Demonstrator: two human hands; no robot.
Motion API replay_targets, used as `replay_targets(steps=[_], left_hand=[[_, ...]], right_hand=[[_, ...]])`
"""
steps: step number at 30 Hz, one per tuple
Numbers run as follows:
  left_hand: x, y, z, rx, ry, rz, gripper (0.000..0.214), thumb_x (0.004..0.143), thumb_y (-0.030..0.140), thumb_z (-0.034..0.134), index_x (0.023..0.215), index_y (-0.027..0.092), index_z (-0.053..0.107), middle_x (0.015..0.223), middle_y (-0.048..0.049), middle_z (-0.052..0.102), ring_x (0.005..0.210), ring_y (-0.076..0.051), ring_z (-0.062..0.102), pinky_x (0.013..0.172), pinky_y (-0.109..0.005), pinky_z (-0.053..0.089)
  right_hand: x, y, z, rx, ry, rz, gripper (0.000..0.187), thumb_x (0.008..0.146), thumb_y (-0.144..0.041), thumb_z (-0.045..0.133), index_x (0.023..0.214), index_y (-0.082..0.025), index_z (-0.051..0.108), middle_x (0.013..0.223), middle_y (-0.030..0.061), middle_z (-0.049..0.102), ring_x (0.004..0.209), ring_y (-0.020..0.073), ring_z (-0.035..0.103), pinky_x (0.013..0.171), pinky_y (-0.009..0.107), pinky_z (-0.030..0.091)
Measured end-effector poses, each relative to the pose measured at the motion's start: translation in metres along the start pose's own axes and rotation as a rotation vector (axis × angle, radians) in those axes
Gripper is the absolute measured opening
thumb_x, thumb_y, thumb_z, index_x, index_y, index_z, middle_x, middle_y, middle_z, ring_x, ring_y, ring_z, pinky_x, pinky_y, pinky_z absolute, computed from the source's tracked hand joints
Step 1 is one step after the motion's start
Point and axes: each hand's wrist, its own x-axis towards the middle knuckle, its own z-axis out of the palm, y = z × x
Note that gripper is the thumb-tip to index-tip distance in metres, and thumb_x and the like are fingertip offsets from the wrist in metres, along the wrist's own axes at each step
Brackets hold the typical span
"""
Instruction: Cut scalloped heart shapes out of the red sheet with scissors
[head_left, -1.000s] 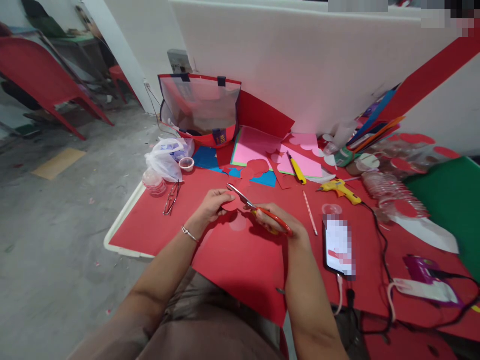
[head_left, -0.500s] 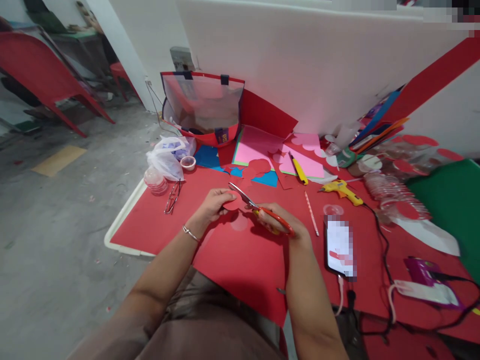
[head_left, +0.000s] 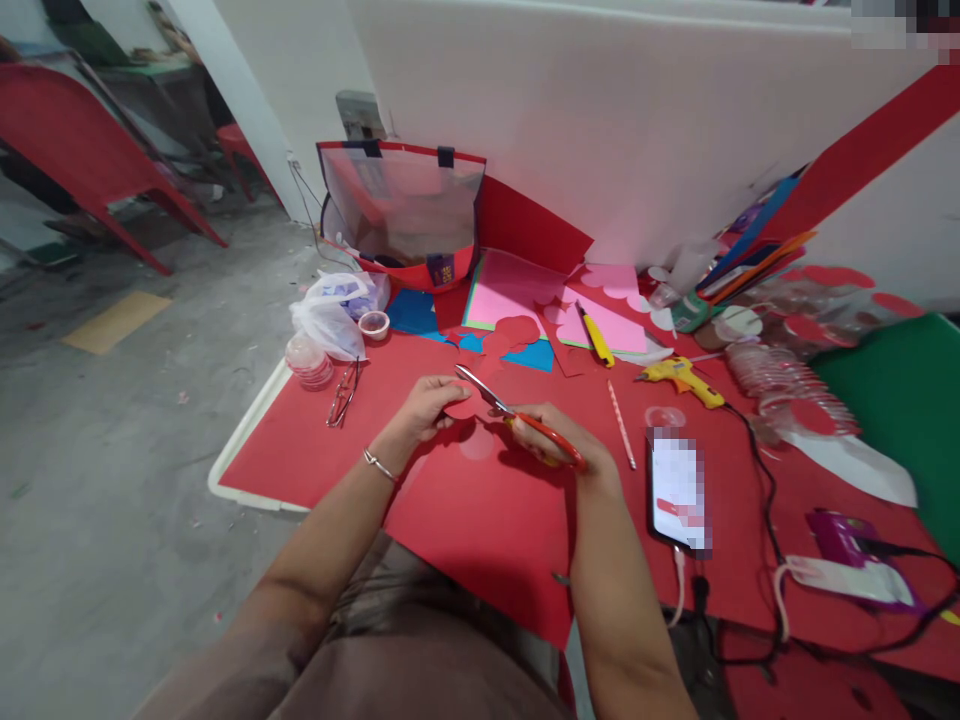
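Left hand (head_left: 429, 404) pinches red paper cutout (head_left: 461, 407), fingers curled. Right hand (head_left: 559, 447) closed around orange-handled scissors (head_left: 517, 417), blades parted at the cutout's edge.

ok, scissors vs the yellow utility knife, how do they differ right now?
The scissors have orange handles; the utility knife has a yellow body. The scissors are gripped in the right hand, blades at a red paper cutout pinched by the left hand; the utility knife lies untouched on a pink sheet. Both are cutting tools, tips angled up-left.
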Motion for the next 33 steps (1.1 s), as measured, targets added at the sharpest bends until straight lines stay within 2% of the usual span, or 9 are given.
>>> replay_targets(steps=[6,13,20,24,28,33], left_hand=[[0.002,-0.003,-0.003,0.015,-0.022,0.013,0.022,0.070,0.032,0.081,0.070,0.013,0.070,0.049,0.0028,0.055,0.033,-0.005,0.038,0.034,-0.022,0.022],[-0.001,0.002,0.000,-0.009,-0.006,0.018,0.026,0.066,0.033,0.084,0.067,0.013,0.067,0.049,0.0042,0.052,0.034,-0.005,0.038,0.034,-0.022,0.022],[-0.005,0.004,0.001,-0.030,-0.034,0.016,0.027,0.067,0.034,0.084,0.068,0.013,0.066,0.049,0.0036,0.053,0.035,-0.005,0.038,0.036,-0.021,0.022],[-0.005,0.004,0.000,-0.022,-0.038,0.025,0.027,0.068,0.034,0.084,0.072,0.012,0.069,0.051,0.0024,0.056,0.036,-0.005,0.039,0.035,-0.021,0.022],[-0.004,0.004,0.000,0.001,-0.044,0.026,0.027,0.067,0.035,0.084,0.068,0.013,0.068,0.048,0.0026,0.054,0.034,-0.005,0.037,0.035,-0.022,0.021],[-0.003,0.004,-0.001,0.015,-0.024,0.041,0.027,0.067,0.034,0.083,0.063,0.014,0.065,0.046,0.0036,0.050,0.033,-0.005,0.036,0.035,-0.022,0.019]], right_hand=[[0.000,-0.001,0.002,0.014,0.014,0.027,0.057,0.093,-0.074,0.061,0.093,-0.017,0.063,0.069,-0.0045,0.044,0.053,0.0076,0.032,0.045,0.021,0.027],[0.002,0.005,0.002,0.059,0.004,0.011,0.058,0.093,-0.075,0.061,0.085,-0.019,0.056,0.070,-0.0043,0.043,0.054,0.0077,0.033,0.045,0.021,0.025],[0.003,0.009,0.000,0.046,-0.054,-0.091,0.067,0.098,-0.075,0.053,0.122,-0.014,0.066,0.074,-0.0035,0.044,0.060,0.0114,0.038,0.050,0.023,0.032],[0.004,0.010,-0.001,0.036,-0.069,-0.106,0.069,0.098,-0.074,0.053,0.129,-0.014,0.066,0.075,-0.0032,0.044,0.061,0.0120,0.039,0.050,0.023,0.033],[0.003,0.011,-0.002,0.068,-0.072,-0.081,0.068,0.097,-0.075,0.054,0.128,-0.016,0.066,0.075,-0.0027,0.045,0.059,0.0117,0.038,0.048,0.023,0.033],[0.000,0.008,0.001,0.100,-0.054,-0.011,0.067,0.094,-0.079,0.054,0.110,-0.016,0.068,0.071,-0.0012,0.048,0.056,0.0117,0.037,0.046,0.024,0.032]])
